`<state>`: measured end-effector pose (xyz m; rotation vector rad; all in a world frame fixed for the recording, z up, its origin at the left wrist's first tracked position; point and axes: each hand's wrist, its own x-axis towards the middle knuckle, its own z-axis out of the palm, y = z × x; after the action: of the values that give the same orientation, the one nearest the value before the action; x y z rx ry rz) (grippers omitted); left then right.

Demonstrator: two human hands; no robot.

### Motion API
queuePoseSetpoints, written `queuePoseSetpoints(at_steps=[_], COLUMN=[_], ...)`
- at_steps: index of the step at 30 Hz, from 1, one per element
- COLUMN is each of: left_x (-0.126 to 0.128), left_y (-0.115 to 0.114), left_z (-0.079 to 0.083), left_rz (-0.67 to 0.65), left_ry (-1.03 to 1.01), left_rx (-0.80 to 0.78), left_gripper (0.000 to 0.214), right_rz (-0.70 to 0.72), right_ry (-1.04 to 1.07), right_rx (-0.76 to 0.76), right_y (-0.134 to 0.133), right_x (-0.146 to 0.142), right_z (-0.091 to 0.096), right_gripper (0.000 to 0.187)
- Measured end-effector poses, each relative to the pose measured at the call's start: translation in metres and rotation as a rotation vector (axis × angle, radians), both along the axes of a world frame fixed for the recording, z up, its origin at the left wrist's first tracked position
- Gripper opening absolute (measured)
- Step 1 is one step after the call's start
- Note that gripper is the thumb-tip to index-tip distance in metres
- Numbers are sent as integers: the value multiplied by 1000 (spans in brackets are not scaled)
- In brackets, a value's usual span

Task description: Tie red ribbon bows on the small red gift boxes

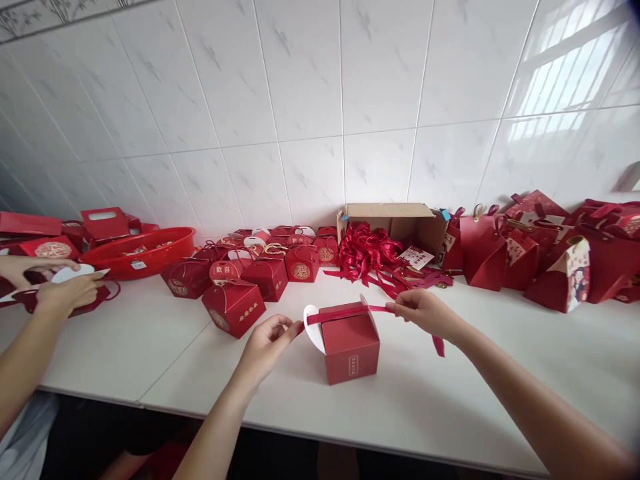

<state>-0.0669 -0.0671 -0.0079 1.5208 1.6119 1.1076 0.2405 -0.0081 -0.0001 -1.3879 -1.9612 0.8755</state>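
A red gift box stands upright on the white table between my hands, its two rounded end flaps raised. A red ribbon runs across the top of the box, through both flaps. My left hand pinches the ribbon just left of the white inner face of one flap. On the right, my right hand grips the ribbon's other stretch between thumb and fingers, and a loose tail hangs below that hand. Another red box sits beyond my left hand, apart from it.
Behind lie a cardboard box spilling red ribbons, several closed red boxes and, at right, red gift bags. A red plastic basin stands at left. Beside it, another person's hands handle a box. The table's front edge runs nearby.
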Motion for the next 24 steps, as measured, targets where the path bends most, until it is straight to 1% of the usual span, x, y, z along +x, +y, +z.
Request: queuePoseSetpoints(at_steps=[3, 7, 11, 17, 21, 24], left_x=[7, 19, 24, 22, 17, 12], left_y=[4, 6, 7, 11, 9, 6], left_z=[-6, -19, -33, -43, -52, -56], left_rz=[-1, 0, -6, 33, 77, 116], left_ry=[18, 37, 41, 96, 160, 203], left_rx=[17, 8, 23, 56, 58, 79], left_gripper=[39, 41, 40, 36, 35, 34], right_rz=[-6, 10, 3, -17, -22, -44], right_ry=[-61, -83, -72, -79, -89, -92], right_rx=[73, 132, 137, 143, 131, 117], right_y=[-2, -5, -10, -14, -11, -8], right_x=[-9, -23, -32, -33, -30, -25], right_z=[-14, -31, -38, -47, -57, -60], right_gripper=[45, 40, 35, 36, 39, 42])
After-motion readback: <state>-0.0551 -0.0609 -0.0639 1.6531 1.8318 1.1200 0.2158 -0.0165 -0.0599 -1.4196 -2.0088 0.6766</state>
